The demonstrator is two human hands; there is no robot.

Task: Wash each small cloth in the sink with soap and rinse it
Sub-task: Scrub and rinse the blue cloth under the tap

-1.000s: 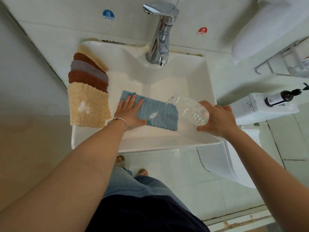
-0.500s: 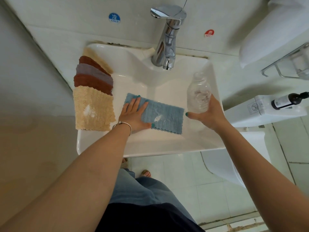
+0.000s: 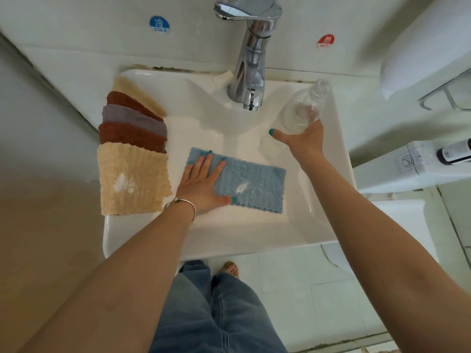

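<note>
Two bare hands over a white sink [image 3: 254, 235]. Near centre: left hand [image 3: 201, 184] lies flat, fingers spread and extended, palm pressing the left end of a blue cloth [image 3: 254, 184] spread on the basin floor; grips nothing. White soap smear [image 3: 241, 187] on the cloth, just right of the thumb. Left rim: beige cloth [image 3: 132, 179] nearest, also with a white patch; overlapping behind it a brown cloth [image 3: 127, 135], grey cloth [image 3: 130, 117], second brown cloth [image 3: 127, 99], second beige cloth [image 3: 137, 94] farthest. Right, farther: right hand [image 3: 302, 140], fingers curled around the base of a clear plastic bottle [image 3: 303, 110], neck tilted away toward the far right rim. Far centre: chrome faucet [image 3: 251, 59]; no water visible.
</note>
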